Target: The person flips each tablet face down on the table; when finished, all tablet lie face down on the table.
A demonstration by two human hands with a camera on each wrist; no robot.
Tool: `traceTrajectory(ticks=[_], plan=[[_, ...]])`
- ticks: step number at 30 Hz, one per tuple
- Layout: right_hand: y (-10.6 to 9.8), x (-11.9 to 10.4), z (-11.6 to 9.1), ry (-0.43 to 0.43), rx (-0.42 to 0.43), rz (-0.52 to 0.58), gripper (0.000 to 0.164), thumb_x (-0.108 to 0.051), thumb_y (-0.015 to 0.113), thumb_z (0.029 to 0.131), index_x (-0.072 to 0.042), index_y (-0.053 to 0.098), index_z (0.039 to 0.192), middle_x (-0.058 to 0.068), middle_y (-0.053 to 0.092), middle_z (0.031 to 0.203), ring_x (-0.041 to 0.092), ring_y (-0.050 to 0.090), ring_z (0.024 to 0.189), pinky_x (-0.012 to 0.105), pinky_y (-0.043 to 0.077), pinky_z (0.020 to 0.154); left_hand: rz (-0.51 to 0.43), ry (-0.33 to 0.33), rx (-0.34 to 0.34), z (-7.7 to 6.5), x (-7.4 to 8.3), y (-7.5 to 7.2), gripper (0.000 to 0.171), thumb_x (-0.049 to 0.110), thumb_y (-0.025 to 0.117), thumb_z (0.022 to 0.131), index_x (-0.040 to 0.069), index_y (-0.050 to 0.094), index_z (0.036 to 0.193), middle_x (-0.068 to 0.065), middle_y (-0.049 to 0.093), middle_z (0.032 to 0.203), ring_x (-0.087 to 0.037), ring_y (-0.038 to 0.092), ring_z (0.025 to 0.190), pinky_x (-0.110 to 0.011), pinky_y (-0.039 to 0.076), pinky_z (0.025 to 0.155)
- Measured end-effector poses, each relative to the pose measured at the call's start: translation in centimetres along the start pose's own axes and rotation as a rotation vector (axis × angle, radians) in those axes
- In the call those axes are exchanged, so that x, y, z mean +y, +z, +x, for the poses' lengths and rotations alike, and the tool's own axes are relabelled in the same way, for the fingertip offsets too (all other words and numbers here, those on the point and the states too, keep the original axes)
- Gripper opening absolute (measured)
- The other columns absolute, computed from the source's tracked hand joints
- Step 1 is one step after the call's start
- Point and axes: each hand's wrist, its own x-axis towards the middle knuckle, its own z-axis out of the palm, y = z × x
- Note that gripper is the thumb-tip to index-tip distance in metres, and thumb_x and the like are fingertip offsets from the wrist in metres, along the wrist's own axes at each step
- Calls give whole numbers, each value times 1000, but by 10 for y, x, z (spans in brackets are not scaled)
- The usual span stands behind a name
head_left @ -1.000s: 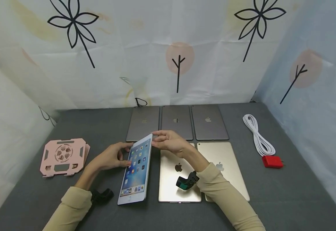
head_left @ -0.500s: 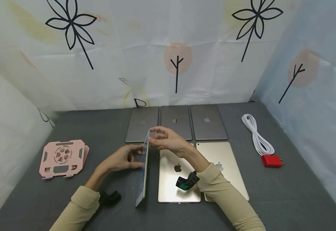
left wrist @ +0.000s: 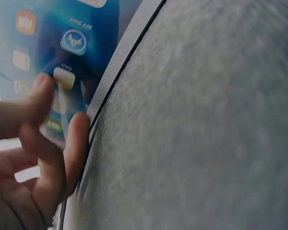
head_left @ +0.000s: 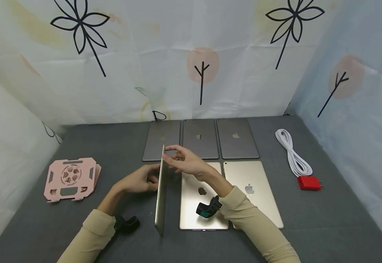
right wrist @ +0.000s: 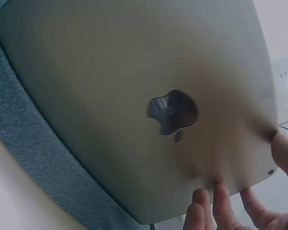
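Note:
A tablet with a white-framed screen and a gold back stands nearly edge-on to the head camera, the tablet's back [head_left: 161, 199] facing right. My left hand [head_left: 139, 179] is on the screen side. In the left wrist view its thumb and loosely bent fingers touch the lit screen [left wrist: 98, 33], one fingertip at the bezel. My right hand [head_left: 189, 162] grips the tablet's far upper corner. In the right wrist view its thumb lies at one edge and several fingertips at the adjoining edge, with the gold back [right wrist: 101, 81] and dark apple logo [right wrist: 175, 112] in sight.
Two gold tablets [head_left: 191, 210] lie face down under and beside my right forearm. Behind them are three grey tablets [head_left: 238, 146] in a row. A pink slotted panel [head_left: 69, 179] lies left; a white cable [head_left: 290, 151] and red plug [head_left: 309, 183] lie right.
The tablet has turned from screen visible to nearly edge-on, so its back now faces right. My left hand has moved right with it, while my right hand has stayed at the upper corner.

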Motion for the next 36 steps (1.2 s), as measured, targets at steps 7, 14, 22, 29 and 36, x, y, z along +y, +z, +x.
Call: traceTrajectory(ticks=[7, 14, 22, 29, 36], plan=[[8, 7, 3, -6, -33, -115, 55, -33, 60, 103, -21, 42, 153, 15, 61, 131, 35, 64, 114, 40, 56, 87, -158, 16, 34, -12, 18, -15, 82, 19, 59, 105, 7, 5, 165, -32, 21, 164, -34, 67, 120, -42, 61, 87], [14, 15, 6, 19, -43, -229, 63, -36, 65, 100, -23, 38, 156, 13, 55, 135, 28, 64, 116, 40, 56, 91, -178, -40, 106, -25, 40, -26, 62, 39, 36, 111, 25, 11, 166, -27, 21, 166, -52, 51, 134, -48, 61, 84], [17, 20, 6, 31, -65, -270, 68, -36, 68, 98, -22, 36, 157, 15, 52, 139, 32, 61, 124, 41, 56, 94, -175, -72, 127, -32, 45, -34, 63, 35, 43, 111, 16, 17, 165, -32, 28, 160, -42, 63, 122, -48, 61, 86], [19, 22, 6, -29, -49, -449, 73, -30, 71, 97, -9, 37, 157, 23, 50, 142, 36, 57, 128, 46, 52, 103, -210, -75, 175, -40, 37, -44, 65, 20, 56, 106, 7, 26, 162, -25, 16, 169, -17, 69, 112, -39, 62, 78], [17, 22, 4, -44, -10, -497, 75, -30, 75, 94, -7, 39, 156, 21, 56, 135, 31, 60, 122, 42, 52, 102, -270, 3, 197, -52, 22, -51, 67, 5, 58, 102, -3, 25, 159, -11, 44, 158, -14, 75, 96, -38, 63, 64]])
